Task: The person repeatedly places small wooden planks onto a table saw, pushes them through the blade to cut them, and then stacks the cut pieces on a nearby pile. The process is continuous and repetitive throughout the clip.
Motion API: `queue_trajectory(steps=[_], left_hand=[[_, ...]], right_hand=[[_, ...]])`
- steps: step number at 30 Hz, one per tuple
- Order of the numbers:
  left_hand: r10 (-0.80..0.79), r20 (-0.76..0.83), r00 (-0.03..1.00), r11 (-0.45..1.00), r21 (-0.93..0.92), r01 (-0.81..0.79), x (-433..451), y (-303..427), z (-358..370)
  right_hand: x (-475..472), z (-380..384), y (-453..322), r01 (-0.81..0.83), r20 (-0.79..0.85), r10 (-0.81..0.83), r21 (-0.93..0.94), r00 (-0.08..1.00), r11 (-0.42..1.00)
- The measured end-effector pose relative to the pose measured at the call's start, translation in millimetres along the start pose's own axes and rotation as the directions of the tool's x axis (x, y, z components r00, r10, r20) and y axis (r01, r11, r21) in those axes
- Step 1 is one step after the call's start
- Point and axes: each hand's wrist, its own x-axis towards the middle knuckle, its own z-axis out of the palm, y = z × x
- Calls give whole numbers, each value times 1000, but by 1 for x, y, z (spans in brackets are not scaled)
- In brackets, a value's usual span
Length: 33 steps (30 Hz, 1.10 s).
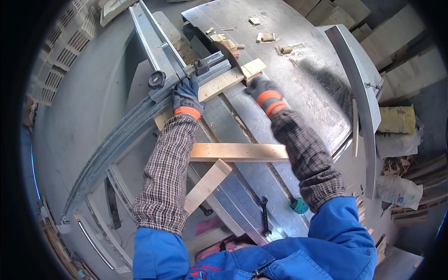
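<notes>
My left hand (pixel 188 96), in a grey glove with an orange cuff, presses a pale wooden board (pixel 221 84) against the crosscut fence (pixel 215 70) of a sliding table saw. Its thumb lies at the board's near end. The board's other end meets the circular saw blade (pixel 229 56). Just past the blade sits a short wooden block (pixel 253 67). My right hand (pixel 265 91), gloved alike and blurred, is close beside this block with curled fingers; whether it grips anything is hidden. Below both hands, a wooden strip (pixel 239 151) lies across the metal saw table (pixel 245 115).
Wood offcuts (pixel 267 36) lie scattered beyond the blade. Another board (pixel 208 185) rests under my left forearm. An open-end wrench (pixel 265 215) and a green object (pixel 299 205) are near my body. A long metal rip fence (pixel 357 101) stands at right. Sacks (pixel 397 119) and timber are beyond.
</notes>
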Motion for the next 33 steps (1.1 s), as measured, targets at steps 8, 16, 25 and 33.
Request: queue_trajectory(steps=[8,16,25,33], left_hand=[[33,-5,999,998,47,-33,4,8,-7],[19,105,994,977,209,-41,9,11,2],[49,109,993,967,242,-74,12,16,5],[65,136,989,915,388,-113,15,6,10]], right_hand=[[86,-24,43,309,-28,-386,-548,922,777],[40,-45,65,224,270,-70,-594,960,773],[-195,-85,283,-136,9,150,-370,989,919],[-385,-31,354,-619,308,636,-164,707,768]])
